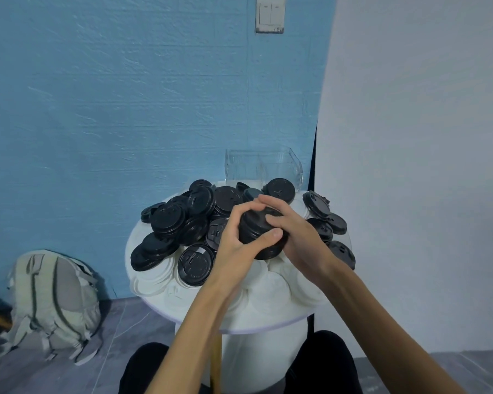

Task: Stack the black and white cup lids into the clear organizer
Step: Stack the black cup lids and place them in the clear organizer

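1. Both hands meet over the middle of the round white bench (pixel 268 317) and grasp a short stack of black lids (pixel 258 231) between them
2. The left hand (pixel 234 237) wraps the stack from the left, fingers curled over its top and thumb pressed against its near side
3. The right hand (pixel 293 231) wraps it from the right, fingers laid over the top and curled down onto the lids
4. Loose black lids (pixel 168 220) lie heaped across the far and left parts of the bench, with more at the right edge, some flat and some tilted on their neighbours
5. White lids (pixel 271 285) are spread along the near edge, partly under the black ones
6. The clear organizer (pixel 262 166) stands at the far edge of the bench by the blue wall (pixel 125 95); one black lid leans against its front
7. A pale backpack (pixel 52 297) sits on the grey floor (pixel 131 331) to the left, against the wall
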The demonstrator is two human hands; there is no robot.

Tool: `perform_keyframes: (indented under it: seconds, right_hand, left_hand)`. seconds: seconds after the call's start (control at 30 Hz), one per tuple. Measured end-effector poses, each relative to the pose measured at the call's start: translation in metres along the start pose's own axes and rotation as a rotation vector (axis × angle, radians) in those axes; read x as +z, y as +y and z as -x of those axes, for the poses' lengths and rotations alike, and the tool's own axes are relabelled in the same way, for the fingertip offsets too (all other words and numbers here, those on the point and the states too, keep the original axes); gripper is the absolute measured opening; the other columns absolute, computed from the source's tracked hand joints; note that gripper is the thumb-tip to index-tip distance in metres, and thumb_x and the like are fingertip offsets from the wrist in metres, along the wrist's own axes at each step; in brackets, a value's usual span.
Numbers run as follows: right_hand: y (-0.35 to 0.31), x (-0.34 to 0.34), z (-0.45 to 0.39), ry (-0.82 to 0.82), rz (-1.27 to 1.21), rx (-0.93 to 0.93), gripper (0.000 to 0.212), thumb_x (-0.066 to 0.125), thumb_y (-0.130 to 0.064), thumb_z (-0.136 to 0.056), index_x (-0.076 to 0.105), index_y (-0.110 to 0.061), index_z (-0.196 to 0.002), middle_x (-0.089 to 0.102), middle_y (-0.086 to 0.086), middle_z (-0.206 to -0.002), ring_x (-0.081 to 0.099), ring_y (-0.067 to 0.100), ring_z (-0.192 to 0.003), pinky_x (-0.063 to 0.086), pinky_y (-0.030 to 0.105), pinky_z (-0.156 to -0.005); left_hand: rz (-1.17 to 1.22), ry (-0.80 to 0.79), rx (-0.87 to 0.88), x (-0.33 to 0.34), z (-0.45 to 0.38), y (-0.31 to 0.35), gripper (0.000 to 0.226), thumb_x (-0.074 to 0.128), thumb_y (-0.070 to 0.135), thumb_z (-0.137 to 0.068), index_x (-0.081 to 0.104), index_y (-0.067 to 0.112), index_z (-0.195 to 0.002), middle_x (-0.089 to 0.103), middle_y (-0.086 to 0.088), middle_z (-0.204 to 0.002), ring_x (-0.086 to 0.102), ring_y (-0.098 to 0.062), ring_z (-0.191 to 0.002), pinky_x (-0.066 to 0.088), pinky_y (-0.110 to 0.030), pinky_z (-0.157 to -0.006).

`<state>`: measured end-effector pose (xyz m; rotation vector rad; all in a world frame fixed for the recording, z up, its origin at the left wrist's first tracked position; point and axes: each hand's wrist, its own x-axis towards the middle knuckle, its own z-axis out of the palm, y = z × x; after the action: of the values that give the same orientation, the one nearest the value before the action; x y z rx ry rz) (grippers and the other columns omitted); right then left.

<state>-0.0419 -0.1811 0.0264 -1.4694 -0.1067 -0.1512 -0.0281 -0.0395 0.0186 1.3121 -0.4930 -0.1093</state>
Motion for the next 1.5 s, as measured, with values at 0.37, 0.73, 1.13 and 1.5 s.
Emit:
perform_keyframes:
  seconds: [0.37, 0.73, 1.13, 1.5]
  right_hand:
    - [0.006, -0.106, 0.039, 0.461, 0.625, -0.03, 0.03, 0.073, -0.037, -0.091, 0.057, -0.038, -0.116, 0.056, -0.023, -0.109, 0.055, -0.012, -0.099, 0.041, 0.016, -0.089]
    - [0.068, -0.126, 0.049, 0.539, 0.861, 0.119, 0.073, 0.084, -0.05, -0.075, 0.057, -0.026, -0.138, 0.054, 0.003, -0.136, 0.06, 0.021, -0.111, 0.051, 0.035, -0.095]
    - [-0.001, -0.075, 0.051, 0.5, 0.498, -0.263, 0.047, 0.085, -0.032, -0.079, 0.064, -0.033, -0.12, 0.068, -0.011, -0.119, 0.066, 0.004, -0.098, 0.05, 0.018, -0.078]
    - [-0.03, -0.016, 0.017, 0.066, 0.494, -0.245, 0.045, 0.089, -0.014, -0.073, 0.069, -0.028, -0.112, 0.067, -0.017, -0.109, 0.065, 0.008, -0.107, 0.06, 0.038, -0.089]
  left_hand:
    - [0.079, 0.024, -0.063, -0.005, -0.009, -0.005, 0.051, 0.086, 0.018, -0.072, 0.066, 0.032, -0.117, 0.073, -0.003, -0.118, 0.068, -0.024, -0.115, 0.054, -0.042, -0.1]
    - [0.08, -0.001, -0.063, 0.005, -0.008, -0.008, 0.053, 0.086, 0.019, -0.07, 0.066, 0.034, -0.117, 0.073, -0.003, -0.121, 0.068, -0.025, -0.116, 0.055, -0.043, -0.099]
    - [0.02, -0.028, -0.065, 0.011, 0.0, -0.006, 0.058, 0.088, 0.011, -0.073, 0.064, 0.03, -0.123, 0.073, 0.006, -0.112, 0.069, -0.013, -0.108, 0.057, -0.027, -0.087]
    - [0.026, 0.014, -0.032, 0.015, 0.007, -0.003, 0.087, 0.082, -0.01, -0.075, 0.043, 0.032, -0.141, 0.069, -0.003, -0.12, 0.072, -0.01, -0.103, 0.061, -0.033, -0.087]
